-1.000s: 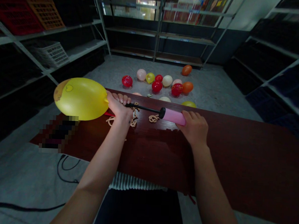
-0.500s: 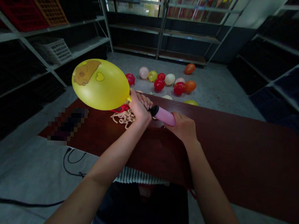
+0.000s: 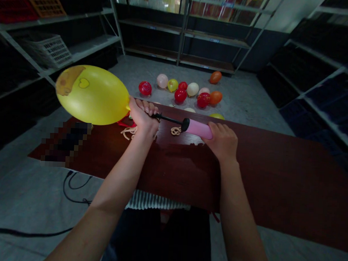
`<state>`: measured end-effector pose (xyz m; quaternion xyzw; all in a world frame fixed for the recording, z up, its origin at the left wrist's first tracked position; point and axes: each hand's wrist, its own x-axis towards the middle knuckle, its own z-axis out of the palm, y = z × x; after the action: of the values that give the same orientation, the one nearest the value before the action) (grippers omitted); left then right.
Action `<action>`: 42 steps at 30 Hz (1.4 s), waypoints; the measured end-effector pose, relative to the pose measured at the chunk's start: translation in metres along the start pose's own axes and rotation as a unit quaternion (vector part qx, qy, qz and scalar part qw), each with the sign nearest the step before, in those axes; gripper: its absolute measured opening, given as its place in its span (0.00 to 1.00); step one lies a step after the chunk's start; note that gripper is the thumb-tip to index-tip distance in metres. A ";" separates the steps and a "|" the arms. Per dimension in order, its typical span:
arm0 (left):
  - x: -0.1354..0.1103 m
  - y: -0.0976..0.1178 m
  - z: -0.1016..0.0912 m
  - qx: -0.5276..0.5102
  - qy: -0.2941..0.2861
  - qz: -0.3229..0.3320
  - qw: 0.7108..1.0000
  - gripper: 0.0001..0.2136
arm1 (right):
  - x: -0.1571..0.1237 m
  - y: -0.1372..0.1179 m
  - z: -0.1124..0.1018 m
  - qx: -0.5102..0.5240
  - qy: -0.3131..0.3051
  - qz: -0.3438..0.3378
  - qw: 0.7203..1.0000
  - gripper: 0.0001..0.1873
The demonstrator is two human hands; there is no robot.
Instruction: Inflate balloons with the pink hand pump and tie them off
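Observation:
A large inflated yellow balloon (image 3: 97,98) with a bear print and a heart points left from my left hand (image 3: 144,115). That hand is closed around the balloon's neck and the near end of a balloon pump; my fingers hide where the two join. From it a thin black rod runs right into the pump's pink barrel (image 3: 198,129), so the pump is drawn out. My right hand (image 3: 222,140) is wrapped around the barrel's right end. Below my left hand, beige uninflated balloons (image 3: 129,132) lie on the brown table (image 3: 172,165), with a small curled beige one (image 3: 176,131) under the rod.
Several inflated balloons (image 3: 180,95) in red, white, pink, orange and yellow lie on the floor beyond the table. Metal shelves (image 3: 155,27) stand at the back and both sides, with a white crate (image 3: 55,50) at left. A black cable (image 3: 28,233) crosses the floor.
My hands have moved apart, exposing the pump's black rod. My left hand and the yellow balloon went left, while my right hand with the barrel shifted slightly right. The view has turned a little.

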<state>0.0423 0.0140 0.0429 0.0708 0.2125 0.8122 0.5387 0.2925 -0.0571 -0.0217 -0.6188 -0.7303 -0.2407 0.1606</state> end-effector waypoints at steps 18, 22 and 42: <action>0.002 -0.002 -0.003 0.060 -0.012 0.049 0.997 0.30 | 0.000 -0.004 0.001 0.015 -0.014 0.013 1.000 0.18; -0.010 -0.018 -0.003 0.057 -0.041 0.038 0.997 0.31 | 0.003 -0.029 0.002 0.049 -0.044 -0.001 0.998 0.16; -0.003 0.005 -0.002 0.103 -0.029 0.027 0.994 0.29 | 0.005 -0.017 -0.007 0.023 -0.024 0.018 0.999 0.21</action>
<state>0.0381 0.0091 0.0435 0.1555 0.2775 0.7976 0.5125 0.2742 -0.0590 -0.0159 -0.6339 -0.7277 -0.2061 0.1616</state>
